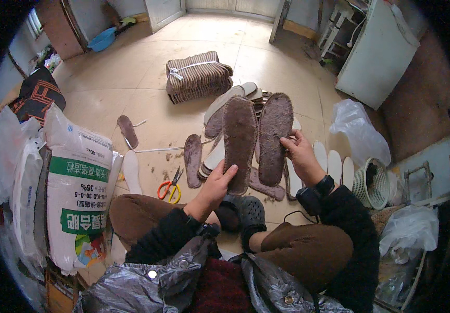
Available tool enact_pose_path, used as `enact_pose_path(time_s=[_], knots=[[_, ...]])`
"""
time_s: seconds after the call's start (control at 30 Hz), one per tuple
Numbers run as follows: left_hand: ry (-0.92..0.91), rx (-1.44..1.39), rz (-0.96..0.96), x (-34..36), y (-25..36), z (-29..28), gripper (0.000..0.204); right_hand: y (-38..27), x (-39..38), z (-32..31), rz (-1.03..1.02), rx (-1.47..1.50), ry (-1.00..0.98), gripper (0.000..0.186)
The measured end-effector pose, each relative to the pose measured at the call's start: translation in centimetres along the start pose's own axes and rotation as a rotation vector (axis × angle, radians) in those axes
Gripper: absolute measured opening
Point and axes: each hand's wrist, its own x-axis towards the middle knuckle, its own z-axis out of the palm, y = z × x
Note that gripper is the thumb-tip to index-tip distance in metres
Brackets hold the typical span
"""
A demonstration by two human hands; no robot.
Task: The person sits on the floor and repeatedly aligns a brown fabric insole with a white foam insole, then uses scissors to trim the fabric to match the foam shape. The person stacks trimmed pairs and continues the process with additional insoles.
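My left hand pinches the heel end of a brown fuzzy insole between thumb and fingers. Beside it, a second brown fuzzy insole is gripped along its right edge by my right hand. Both are held upright, plush faces toward me, close together. Behind and below them, more insoles lie in loose heaps, some brown side up like the one at left, others pale side up like this white insole. Scissors with red and yellow handles rest on the floor left of my left hand.
A bundle of insoles tied with white string lies farther off. Large printed sacks stand at left. To the right are a white mesh basket, a clear plastic bag and a white panel. A blue basin sits far left.
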Motion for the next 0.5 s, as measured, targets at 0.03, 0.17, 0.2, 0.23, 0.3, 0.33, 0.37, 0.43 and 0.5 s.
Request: enact_pose_path(time_s=[0.03, 0.17, 0.2, 0.23, 0.3, 0.33, 0.37, 0.43, 0.5], knots=[[-0.006, -0.018, -0.017, 0.1, -0.1, 0.0, 0.038, 0.2, -0.2, 0.0, 0.010, 0.019, -0.032, 0.027], [-0.027, -0.039, -0.026, 0.5, -0.4, -0.2, 0.038, 0.8, -0.2, 0.1, 0.117, 0.004, -0.042, 0.024], [-0.022, -0.040, -0.034, 0.6, -0.5, -0.3, 0.039, 0.9, -0.2, 0.1, 0.141, 0.007, -0.048, 0.024], [-0.014, -0.046, -0.046, 0.6, -0.6, -0.4, 0.040, 1.0, -0.2, 0.2, 0.164, 0.010, -0.055, 0.024], [0.000, 0.010, 0.019, 0.9, -0.8, -0.7, 0.037, 1.2, -0.2, 0.3, 0.185, 0.020, -0.052, 0.024], [0.009, 0.036, 0.049, 1.0, -1.0, -0.8, 0.036, 1.3, -0.2, 0.3, 0.184, 0.025, -0.043, 0.025], [0.014, 0.025, 0.039, 1.1, -1.1, -0.9, 0.036, 1.4, -0.2, 0.4, 0.182, 0.031, -0.033, 0.025], [0.024, 0.005, 0.019, 1.3, -1.4, -1.2, 0.036, 1.5, -0.3, 0.4, 0.192, 0.036, -0.038, 0.026], [0.016, 0.008, 0.033, 1.4, -1.8, -1.4, 0.035, 1.7, -0.4, 0.4, 0.202, 0.047, -0.049, 0.028]])
